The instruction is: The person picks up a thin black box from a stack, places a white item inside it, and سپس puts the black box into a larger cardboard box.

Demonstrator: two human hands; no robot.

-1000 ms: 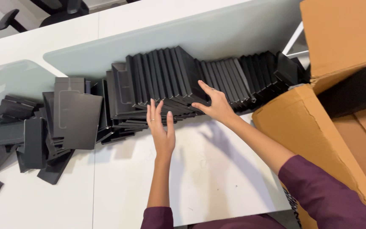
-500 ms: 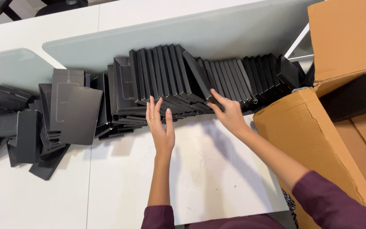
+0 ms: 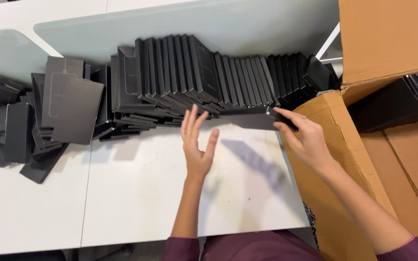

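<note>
The right hand point(image 3: 306, 140) has swung out to the right since half a second ago: then it rested on the front of the row, now it sits by the cardboard carton with a flat black rectangular box piece point(image 3: 252, 118) pinched at its right end, thumb under and fingers over. The piece has come free of the row and hangs level just above the white table point(image 3: 170, 203), its shadow falling on the bare surface in front of it. So one piece is now separated from the stack and in hand.

The left hand point(image 3: 197, 145) has barely shifted. It stands open and upright, fingers spread, gripping nothing; its fingertips are just beside the near edge of the long leaning row of flat black box pieces point(image 3: 199, 72).

The held piece is thin, matte black and stiff-looking, seen almost edge-on, with crisp square corners. The row behind it leans to the left like fallen dominoes. Further left lies a loose heap of dark grey flat pieces point(image 3: 35, 121). At the right, the open brown cardboard carton point(image 3: 388, 38) holds more black pieces packed on edge.
</note>
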